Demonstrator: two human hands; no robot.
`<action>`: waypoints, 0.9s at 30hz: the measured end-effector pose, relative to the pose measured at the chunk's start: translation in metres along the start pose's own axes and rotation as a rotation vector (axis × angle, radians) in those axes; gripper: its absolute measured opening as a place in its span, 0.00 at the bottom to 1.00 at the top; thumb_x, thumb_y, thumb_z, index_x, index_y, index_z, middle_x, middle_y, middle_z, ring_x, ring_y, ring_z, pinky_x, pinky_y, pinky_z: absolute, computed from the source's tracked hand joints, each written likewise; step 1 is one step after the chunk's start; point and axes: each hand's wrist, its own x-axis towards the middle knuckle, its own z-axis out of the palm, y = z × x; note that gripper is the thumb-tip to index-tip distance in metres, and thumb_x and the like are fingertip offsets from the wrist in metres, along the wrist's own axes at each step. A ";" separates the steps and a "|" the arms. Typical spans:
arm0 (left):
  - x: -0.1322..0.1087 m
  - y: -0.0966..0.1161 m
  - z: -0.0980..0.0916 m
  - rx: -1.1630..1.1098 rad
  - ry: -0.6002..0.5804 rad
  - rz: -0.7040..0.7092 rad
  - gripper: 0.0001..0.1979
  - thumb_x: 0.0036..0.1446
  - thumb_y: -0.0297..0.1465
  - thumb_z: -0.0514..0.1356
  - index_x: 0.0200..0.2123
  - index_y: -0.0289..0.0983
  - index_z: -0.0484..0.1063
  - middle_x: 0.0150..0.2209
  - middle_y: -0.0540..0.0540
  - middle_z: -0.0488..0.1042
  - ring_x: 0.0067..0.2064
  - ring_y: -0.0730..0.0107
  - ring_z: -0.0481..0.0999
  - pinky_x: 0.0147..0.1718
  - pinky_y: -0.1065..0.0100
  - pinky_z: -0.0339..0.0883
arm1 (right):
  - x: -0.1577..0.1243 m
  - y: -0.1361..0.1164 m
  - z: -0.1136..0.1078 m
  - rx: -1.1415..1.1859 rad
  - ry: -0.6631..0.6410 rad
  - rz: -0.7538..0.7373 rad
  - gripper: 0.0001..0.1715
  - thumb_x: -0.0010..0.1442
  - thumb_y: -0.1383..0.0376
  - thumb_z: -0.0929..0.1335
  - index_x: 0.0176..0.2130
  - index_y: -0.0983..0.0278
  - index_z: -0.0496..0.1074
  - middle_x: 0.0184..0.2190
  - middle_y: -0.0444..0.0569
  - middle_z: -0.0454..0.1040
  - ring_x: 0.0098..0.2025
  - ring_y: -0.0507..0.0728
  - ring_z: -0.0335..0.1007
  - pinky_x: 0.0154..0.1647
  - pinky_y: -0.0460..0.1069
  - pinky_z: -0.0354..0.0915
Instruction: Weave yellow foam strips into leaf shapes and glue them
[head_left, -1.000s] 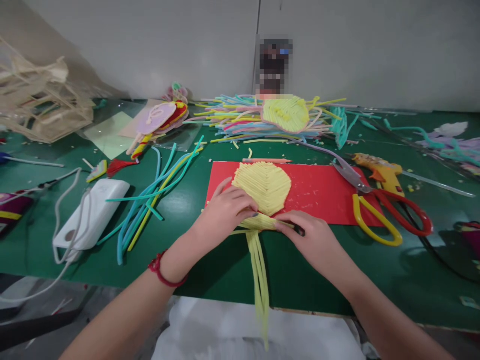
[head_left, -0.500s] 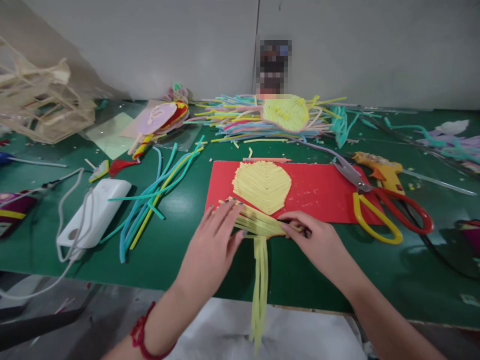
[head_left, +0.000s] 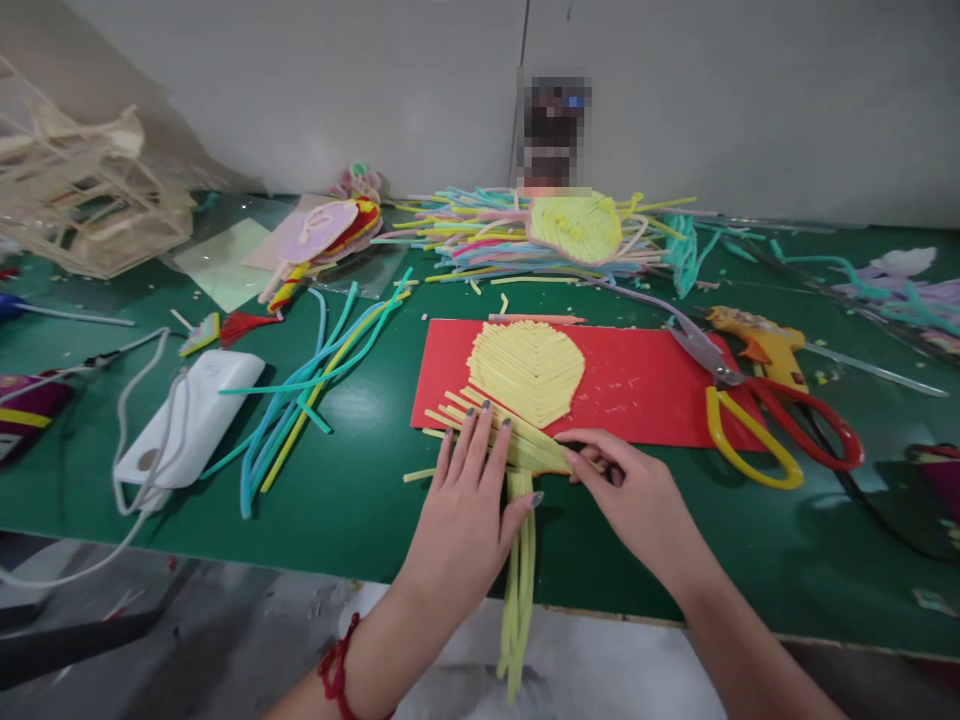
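Note:
Pale yellow strips (head_left: 536, 440) fan out to the left near the table's front, and several more hang down over its edge. My left hand (head_left: 469, 500) lies flat on the fanned strips, fingers stretched. The fingertips of my right hand (head_left: 626, 485) pinch the right end of the strips. Just behind them, a finished-looking pale yellow leaf shape (head_left: 527, 370) of slanted strips rests on a red board (head_left: 637, 385).
Red-and-yellow-handled scissors (head_left: 750, 390) and a yellow glue gun (head_left: 772, 345) are at the right. A white power strip (head_left: 202, 420) with a cable and loose coloured stems (head_left: 300, 400) lie left. A stem pile (head_left: 465, 235) stretches along the back.
My left hand has shifted right and flattened onto the strips, whose left ends now show spread apart. My right hand has stayed nearly in place, still pinching.

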 end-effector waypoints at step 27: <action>0.008 -0.006 0.005 0.115 0.060 -0.020 0.27 0.66 0.42 0.45 0.63 0.34 0.55 0.66 0.36 0.52 0.65 0.50 0.54 0.59 0.42 0.52 | 0.002 0.002 -0.011 -0.039 -0.036 0.023 0.13 0.58 0.57 0.64 0.37 0.59 0.75 0.25 0.44 0.75 0.26 0.53 0.70 0.28 0.46 0.64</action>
